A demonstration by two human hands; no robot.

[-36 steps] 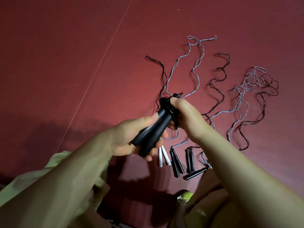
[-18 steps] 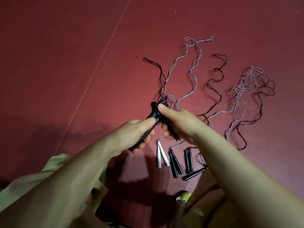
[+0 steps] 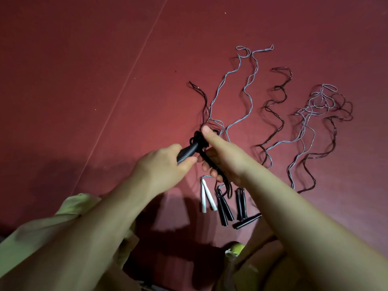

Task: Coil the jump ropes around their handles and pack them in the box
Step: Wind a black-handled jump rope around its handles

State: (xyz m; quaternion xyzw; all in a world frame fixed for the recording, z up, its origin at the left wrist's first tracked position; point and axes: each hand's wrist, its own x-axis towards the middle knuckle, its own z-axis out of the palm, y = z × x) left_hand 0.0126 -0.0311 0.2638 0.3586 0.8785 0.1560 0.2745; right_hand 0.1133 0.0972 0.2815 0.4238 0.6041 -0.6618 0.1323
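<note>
My left hand [image 3: 165, 164] grips a pair of black jump-rope handles [image 3: 190, 151] held together, tips pointing up and right. Black cord [image 3: 199, 139] is coiled around their upper end. My right hand [image 3: 222, 152] presses a thumb on that coil and holds a strand of the black cord [image 3: 218, 171] that runs down past the fingers. On the red floor below lie white handles [image 3: 206, 195], two pairs of black handles [image 3: 224, 208] [image 3: 241, 203] and a single black handle [image 3: 247, 222]. No box is in view.
Loose wavy cords spread over the red floor [image 3: 84, 80]: a blue-grey one [image 3: 248, 85], a dark one [image 3: 277, 106], and a tangled blue and dark bunch [image 3: 323, 103]. Pale green clothing [image 3: 63, 215] is at the lower left. A seam line [image 3: 130, 80] crosses the floor.
The handles moved up and left and tilted flatter. My right hand passed over the top and came down the near side, carrying the black cord around the handle ends.
</note>
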